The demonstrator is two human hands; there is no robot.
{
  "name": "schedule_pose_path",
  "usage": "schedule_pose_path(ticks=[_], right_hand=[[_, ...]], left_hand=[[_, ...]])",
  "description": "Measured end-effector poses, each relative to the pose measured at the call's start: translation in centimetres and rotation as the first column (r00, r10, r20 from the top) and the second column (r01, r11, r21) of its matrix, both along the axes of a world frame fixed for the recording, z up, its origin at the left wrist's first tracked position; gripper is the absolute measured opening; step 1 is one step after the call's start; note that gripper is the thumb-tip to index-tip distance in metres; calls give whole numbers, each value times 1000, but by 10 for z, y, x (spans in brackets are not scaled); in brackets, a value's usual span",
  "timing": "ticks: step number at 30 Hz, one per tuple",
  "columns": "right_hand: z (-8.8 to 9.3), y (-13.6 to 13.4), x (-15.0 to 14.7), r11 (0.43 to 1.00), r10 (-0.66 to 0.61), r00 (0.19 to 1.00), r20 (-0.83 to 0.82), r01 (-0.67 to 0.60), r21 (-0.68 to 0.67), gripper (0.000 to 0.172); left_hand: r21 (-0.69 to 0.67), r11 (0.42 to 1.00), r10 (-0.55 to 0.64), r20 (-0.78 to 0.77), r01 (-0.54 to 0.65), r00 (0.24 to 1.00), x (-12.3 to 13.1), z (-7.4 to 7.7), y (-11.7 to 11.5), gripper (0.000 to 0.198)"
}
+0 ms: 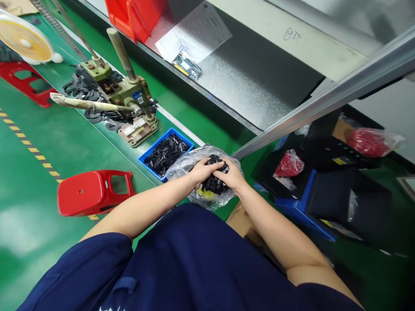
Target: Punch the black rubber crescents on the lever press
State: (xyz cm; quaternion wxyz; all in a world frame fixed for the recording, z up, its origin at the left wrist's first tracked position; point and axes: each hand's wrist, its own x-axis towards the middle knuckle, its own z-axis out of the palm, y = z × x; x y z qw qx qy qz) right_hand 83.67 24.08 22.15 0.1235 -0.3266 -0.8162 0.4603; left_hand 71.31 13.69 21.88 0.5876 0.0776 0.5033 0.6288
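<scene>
Both my hands reach into a clear plastic bag (181, 162). My left hand (200, 172) and my right hand (231, 175) curl around a heap of small black plastic parts (214, 183) from either side, thumbs meeting over the top. Their exact kind is too small to make out. Something yellow (207, 194) shows at the near side of the bag, below the heap. Just left of the bag, a blue tray (151, 156) holds many similar black pieces (168, 153).
A green hand press (129, 97) stands left of the tray, with dark flat parts (87, 88) around it. A red stool (87, 192) is at lower left. A metal post (292, 114) rises beyond the bag. Blue and black bins (308, 203) stand at right.
</scene>
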Motion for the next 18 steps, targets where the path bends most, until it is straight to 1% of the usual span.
schedule_pose_path(ticks=[4,6,8,13,18], right_hand=[[14,-9,8,1000,2,1000,10,-2,-20,65],[22,-9,5,1000,9,1000,-3,-9,-21,66],[28,-6,-5,999,18,999,-30,-19,-26,64],[35,3,-37,994,15,997,-76,-24,-111,62],[33,1,-54,987,52,996,-66,-62,-152,59]], left_hand=[[-4,1000,30,-12,-30,999,8,14,-16,50],[-1,999,49,-17,-49,999,5,21,-18,52],[16,998,67,-20,-67,998,-3,24,-15,54],[61,994,91,0,-91,996,-28,23,-4,58],[14,993,117,30,-117,993,-40,20,-8,59]])
